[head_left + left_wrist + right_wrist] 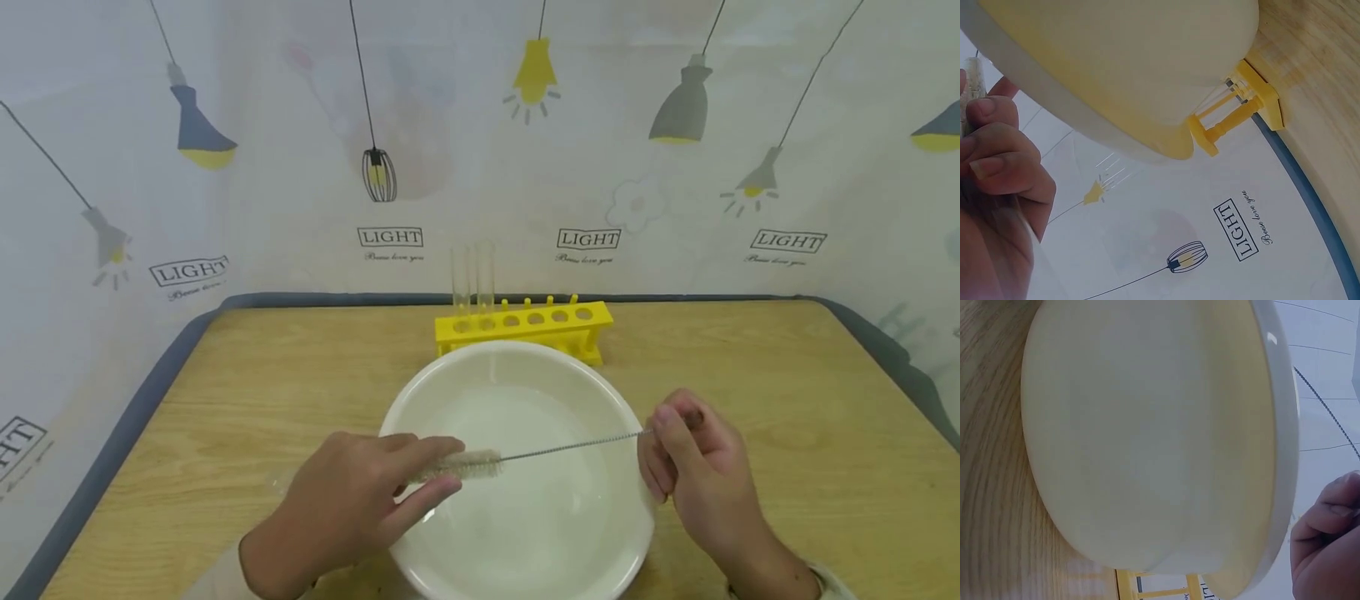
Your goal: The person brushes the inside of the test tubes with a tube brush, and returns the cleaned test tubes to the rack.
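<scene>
Over the white basin (pixel 517 533), my left hand (pixel 352 492) holds a clear test tube (pixel 280 482), whose rounded end faintly shows to the left of the hand. The pale bristles of a test tube brush (pixel 472 463) show between that hand's thumb and fingers; whether they lie wholly inside the glass is hard to tell. From there the brush's twisted wire runs right to my right hand (pixel 701 467), which pinches its end between thumb and fingers beside the basin's right rim. In the left wrist view, curled fingers (pixel 1004 162) wrap the clear tube.
Behind the basin stands a yellow test tube rack (pixel 525 323) with two clear tubes (pixel 486 279) upright in its left holes. The wooden table (pixel 262 375) ends at a curtain (pixel 480 167) printed with lamps. Water appears to lie in the basin.
</scene>
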`<state>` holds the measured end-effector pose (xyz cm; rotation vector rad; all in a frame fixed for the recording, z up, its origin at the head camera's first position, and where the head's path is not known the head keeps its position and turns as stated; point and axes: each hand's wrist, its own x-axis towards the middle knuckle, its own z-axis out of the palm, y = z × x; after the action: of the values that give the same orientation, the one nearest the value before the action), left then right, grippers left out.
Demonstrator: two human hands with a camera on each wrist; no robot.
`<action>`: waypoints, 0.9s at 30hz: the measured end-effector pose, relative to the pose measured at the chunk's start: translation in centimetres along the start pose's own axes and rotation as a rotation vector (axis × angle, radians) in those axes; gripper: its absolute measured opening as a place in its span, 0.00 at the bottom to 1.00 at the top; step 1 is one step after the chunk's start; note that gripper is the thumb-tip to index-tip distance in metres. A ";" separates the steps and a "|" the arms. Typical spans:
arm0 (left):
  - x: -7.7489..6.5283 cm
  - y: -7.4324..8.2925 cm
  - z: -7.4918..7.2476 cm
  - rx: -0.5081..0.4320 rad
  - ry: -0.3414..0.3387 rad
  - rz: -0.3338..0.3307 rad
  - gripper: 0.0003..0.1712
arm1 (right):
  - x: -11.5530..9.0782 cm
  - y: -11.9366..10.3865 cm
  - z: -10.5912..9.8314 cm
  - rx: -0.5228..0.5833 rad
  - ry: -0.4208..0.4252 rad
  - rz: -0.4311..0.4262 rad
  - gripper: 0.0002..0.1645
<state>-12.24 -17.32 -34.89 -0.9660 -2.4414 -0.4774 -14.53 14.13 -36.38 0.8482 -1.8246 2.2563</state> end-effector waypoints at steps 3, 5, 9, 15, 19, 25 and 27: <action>-0.1 0.0 0.1 0.015 0.004 0.001 0.14 | 0.0 0.0 0.1 -0.003 -0.003 -0.012 0.16; -0.1 0.0 0.2 0.022 0.006 0.002 0.14 | 0.1 0.0 0.1 0.013 -0.009 -0.025 0.16; -0.2 0.1 0.3 0.023 -0.001 0.005 0.15 | -0.2 0.1 0.1 0.030 -0.011 -0.028 0.17; -0.1 0.3 0.3 0.025 -0.024 -0.016 0.14 | -0.3 0.0 0.0 0.019 -0.002 -0.008 0.17; -0.2 0.4 0.3 0.027 -0.030 -0.018 0.14 | -0.5 -0.1 0.1 0.004 0.011 0.025 0.18; -0.2 0.4 0.3 0.027 -0.041 -0.022 0.14 | -0.6 0.1 0.2 0.032 0.011 0.017 0.18; -0.2 0.4 0.3 0.025 -0.045 -0.022 0.14 | -0.5 0.2 0.2 0.065 0.001 -0.008 0.18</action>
<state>-11.96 -17.02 -35.18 -0.9501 -2.4946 -0.4356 -14.12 14.04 -36.79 0.8626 -1.7528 2.3222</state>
